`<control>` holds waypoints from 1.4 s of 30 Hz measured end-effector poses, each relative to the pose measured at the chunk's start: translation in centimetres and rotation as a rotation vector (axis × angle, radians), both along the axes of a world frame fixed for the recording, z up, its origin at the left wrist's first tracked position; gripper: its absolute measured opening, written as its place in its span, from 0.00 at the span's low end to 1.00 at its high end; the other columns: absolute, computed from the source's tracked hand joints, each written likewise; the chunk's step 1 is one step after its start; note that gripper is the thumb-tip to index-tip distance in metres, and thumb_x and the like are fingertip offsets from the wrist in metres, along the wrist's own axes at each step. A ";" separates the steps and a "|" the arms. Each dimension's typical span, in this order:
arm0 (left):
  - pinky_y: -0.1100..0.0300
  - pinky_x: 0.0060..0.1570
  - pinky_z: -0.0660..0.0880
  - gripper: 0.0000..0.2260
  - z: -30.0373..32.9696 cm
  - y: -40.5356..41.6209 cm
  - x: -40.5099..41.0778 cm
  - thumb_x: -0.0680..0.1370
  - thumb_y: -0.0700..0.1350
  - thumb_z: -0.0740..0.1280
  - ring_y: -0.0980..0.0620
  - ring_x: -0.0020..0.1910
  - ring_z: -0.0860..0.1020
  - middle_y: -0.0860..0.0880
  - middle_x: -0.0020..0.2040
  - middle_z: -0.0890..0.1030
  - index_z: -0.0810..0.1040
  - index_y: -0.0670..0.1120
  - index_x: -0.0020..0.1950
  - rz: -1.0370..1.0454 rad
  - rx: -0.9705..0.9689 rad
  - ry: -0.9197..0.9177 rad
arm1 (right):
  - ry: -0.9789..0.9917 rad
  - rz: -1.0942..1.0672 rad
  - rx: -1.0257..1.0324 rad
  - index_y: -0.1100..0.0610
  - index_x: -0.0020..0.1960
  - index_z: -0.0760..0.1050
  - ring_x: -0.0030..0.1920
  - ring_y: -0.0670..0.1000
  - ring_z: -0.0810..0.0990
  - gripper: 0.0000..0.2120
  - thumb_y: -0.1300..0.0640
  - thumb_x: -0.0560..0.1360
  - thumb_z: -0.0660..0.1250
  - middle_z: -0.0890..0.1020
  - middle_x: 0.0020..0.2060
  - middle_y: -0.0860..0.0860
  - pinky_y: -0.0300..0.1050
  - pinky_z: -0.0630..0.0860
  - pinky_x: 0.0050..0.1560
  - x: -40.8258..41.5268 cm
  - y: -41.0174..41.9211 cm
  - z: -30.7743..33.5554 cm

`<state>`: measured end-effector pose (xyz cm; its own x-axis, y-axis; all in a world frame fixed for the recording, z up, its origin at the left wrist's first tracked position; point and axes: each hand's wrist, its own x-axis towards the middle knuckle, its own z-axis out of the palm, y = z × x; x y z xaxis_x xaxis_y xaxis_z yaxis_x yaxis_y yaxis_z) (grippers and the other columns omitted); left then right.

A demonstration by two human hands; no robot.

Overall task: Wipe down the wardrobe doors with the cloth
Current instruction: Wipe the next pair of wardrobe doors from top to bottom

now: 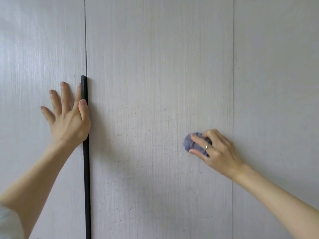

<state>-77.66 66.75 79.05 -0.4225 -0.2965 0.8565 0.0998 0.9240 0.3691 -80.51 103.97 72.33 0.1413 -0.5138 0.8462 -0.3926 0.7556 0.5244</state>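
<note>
Here, in the head view, the person faces a run of pale grey, wood-grained wardrobe doors (155, 66) that fill the frame. The left hand (69, 118) lies flat on the left-hand door, fingers straight and spread, the thumb resting along the long black vertical bar handle (85, 161) at that door's edge; it holds nothing and seems only to steady the door. The right hand (215, 147) presses a small bunched blue-grey cloth (190, 143) against the middle door, fingers curled over it so that the wad shows mainly past the fingertips. A thin silver ring (206, 147) sits on one finger. The cloth is on the lower right part of the middle door, near the seam with the right-hand door.

As to progress, the work looks to be under way but unfinished. Small dark specks (131, 208) are scattered over the lower middle door, left of and below the cloth, so that area probably needs wiping. The upper part of the door looks cleaner, though whether it has been wiped cannot be told. Nothing shows whether the left and right doors have been treated.
</note>
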 end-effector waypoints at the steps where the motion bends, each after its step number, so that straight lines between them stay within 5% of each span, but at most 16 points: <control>1: 0.40 0.71 0.36 0.22 0.0 0.0 -0.1 0.83 0.52 0.40 0.47 0.76 0.36 0.51 0.78 0.39 0.43 0.60 0.77 0.000 0.004 0.004 | 0.019 -0.016 -0.033 0.60 0.56 0.76 0.36 0.55 0.74 0.16 0.49 0.76 0.64 0.75 0.37 0.57 0.45 0.76 0.29 -0.1 0.0 1.8; 5: 0.40 0.71 0.35 0.22 -0.1 0.0 -0.2 0.83 0.51 0.40 0.47 0.76 0.36 0.52 0.78 0.39 0.43 0.60 0.77 -0.002 0.009 0.020 | -0.100 0.073 -0.559 0.62 0.58 0.79 0.42 0.60 0.76 0.19 0.52 0.72 0.68 0.73 0.42 0.60 0.49 0.76 0.38 0.2 -1.3 9.7; 7: 0.41 0.72 0.35 0.22 -0.2 -0.1 -0.2 0.83 0.51 0.40 0.47 0.76 0.36 0.52 0.78 0.39 0.43 0.60 0.77 -0.001 -0.001 0.021 | -0.107 0.101 -0.619 0.64 0.62 0.76 0.43 0.60 0.75 0.22 0.51 0.73 0.68 0.72 0.43 0.61 0.47 0.72 0.38 0.0 -2.4 10.2; 10: 0.41 0.72 0.35 0.22 -0.4 -0.3 -0.2 0.83 0.51 0.40 0.47 0.76 0.36 0.52 0.78 0.39 0.43 0.60 0.77 -0.001 -0.020 0.020 | -0.005 0.067 -0.294 0.67 0.63 0.73 0.41 0.58 0.73 0.24 0.48 0.77 0.62 0.71 0.43 0.59 0.45 0.71 0.31 -0.2 -3.9 4.6; 14: 0.41 0.71 0.34 0.22 -0.6 -0.3 -0.2 0.83 0.51 0.41 0.47 0.76 0.36 0.51 0.78 0.39 0.43 0.60 0.77 -0.015 -0.023 0.029 | 0.036 -0.028 0.208 0.65 0.63 0.70 0.41 0.54 0.72 0.22 0.49 0.77 0.62 0.73 0.43 0.56 0.46 0.76 0.34 0.0 -3.4 0.0; 18: 0.41 0.71 0.35 0.22 -0.5 -0.4 -0.2 0.83 0.51 0.41 0.46 0.76 0.36 0.51 0.78 0.39 0.44 0.59 0.77 -0.016 -0.023 0.035 | 0.064 -0.060 -0.037 0.68 0.59 0.76 0.37 0.58 0.76 0.23 0.50 0.75 0.61 0.75 0.40 0.60 0.43 0.73 0.29 0.4 -4.1 6.8; 22: 0.41 0.72 0.36 0.22 -0.6 -0.5 -0.1 0.83 0.51 0.41 0.47 0.76 0.36 0.51 0.78 0.39 0.44 0.59 0.77 -0.013 -0.024 0.030 | -0.041 0.034 -0.395 0.69 0.65 0.70 0.42 0.60 0.74 0.27 0.50 0.76 0.61 0.72 0.44 0.62 0.48 0.74 0.36 -0.3 -5.7 10.0; 24: 0.41 0.72 0.36 0.22 -0.6 -0.4 -0.1 0.83 0.51 0.40 0.47 0.76 0.36 0.51 0.78 0.39 0.44 0.59 0.77 -0.011 -0.027 0.027 | 0.025 0.048 -0.212 0.69 0.67 0.67 0.44 0.59 0.72 0.26 0.51 0.76 0.60 0.71 0.48 0.60 0.50 0.75 0.39 -1.0 -6.5 6.9; 27: 0.41 0.72 0.36 0.22 -0.6 -0.5 -0.2 0.83 0.52 0.40 0.47 0.76 0.36 0.52 0.78 0.38 0.45 0.58 0.77 -0.012 -0.021 0.020 | 0.048 0.074 0.363 0.64 0.66 0.66 0.45 0.56 0.71 0.21 0.56 0.76 0.62 0.73 0.49 0.58 0.50 0.74 0.44 -1.1 -6.6 1.0; 29: 0.40 0.72 0.36 0.22 -0.7 -0.5 -0.4 0.83 0.52 0.40 0.47 0.76 0.36 0.52 0.78 0.38 0.46 0.58 0.78 -0.014 -0.023 0.015 | 0.044 0.048 0.481 0.64 0.65 0.67 0.43 0.56 0.72 0.20 0.57 0.75 0.62 0.76 0.47 0.58 0.49 0.75 0.42 -0.8 -6.2 1.7; 33: 0.41 0.72 0.36 0.23 -0.7 -0.7 -0.6 0.83 0.53 0.40 0.47 0.76 0.35 0.52 0.78 0.38 0.50 0.55 0.78 -0.006 -0.028 0.018 | 0.074 0.002 -0.056 0.70 0.66 0.69 0.40 0.61 0.77 0.24 0.54 0.76 0.60 0.76 0.45 0.64 0.50 0.77 0.36 0.2 -6.8 9.3; 36: 0.41 0.72 0.36 0.23 -0.7 -0.8 -0.7 0.83 0.53 0.39 0.48 0.76 0.35 0.52 0.78 0.38 0.53 0.53 0.77 0.000 -0.018 0.014 | -0.088 0.043 -0.341 0.63 0.72 0.65 0.44 0.60 0.75 0.26 0.55 0.76 0.63 0.72 0.48 0.64 0.45 0.72 0.39 0.5 -7.7 11.2; 38: 0.41 0.72 0.36 0.23 -0.8 -0.7 -0.6 0.83 0.53 0.40 0.47 0.76 0.35 0.52 0.78 0.38 0.53 0.53 0.78 -0.003 -0.022 0.018 | -0.071 0.084 -0.245 0.57 0.68 0.68 0.41 0.59 0.75 0.21 0.54 0.76 0.61 0.72 0.46 0.62 0.45 0.73 0.36 0.3 -9.1 8.8; 42: 0.41 0.72 0.36 0.22 -0.9 -0.5 -0.2 0.83 0.51 0.41 0.47 0.76 0.36 0.52 0.78 0.39 0.43 0.58 0.78 -0.015 -0.025 0.027 | 0.059 0.068 0.342 0.58 0.63 0.68 0.36 0.55 0.73 0.19 0.59 0.73 0.64 0.68 0.44 0.55 0.46 0.75 0.35 -0.7 -10.9 2.0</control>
<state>-77.84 66.28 78.16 -0.4035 -0.2690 0.8746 0.1228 0.9312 0.3431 -81.18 93.09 74.37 0.2282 -0.7537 0.6163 -0.3974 0.5058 0.7657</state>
